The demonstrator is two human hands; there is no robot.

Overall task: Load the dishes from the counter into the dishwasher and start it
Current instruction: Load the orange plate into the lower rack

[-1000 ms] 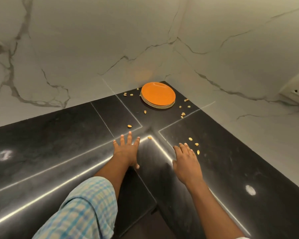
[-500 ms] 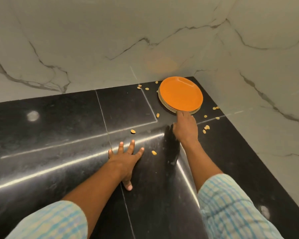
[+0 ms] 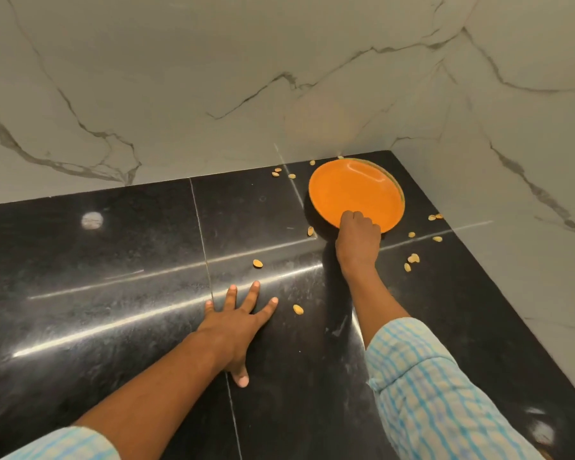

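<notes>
An orange plate (image 3: 352, 190) tops a small stack of plates in the far corner of the black counter (image 3: 113, 260). Its near edge is tilted up. My right hand (image 3: 359, 237) grips that near rim with curled fingers, thumb on top. My left hand (image 3: 236, 323) lies flat on the counter in the middle, fingers spread, holding nothing. The plates under the orange one show only as a thin pale rim at the right.
Several small yellow shells or seeds (image 3: 258, 263) lie scattered on the counter around the plates. Marble walls (image 3: 180, 94) close the corner behind and to the right. No dishwasher is in view.
My right hand has reached forward from the middle of the counter to the plates and taken hold of the orange plate's near rim, tilting it. My left hand stays flat.
</notes>
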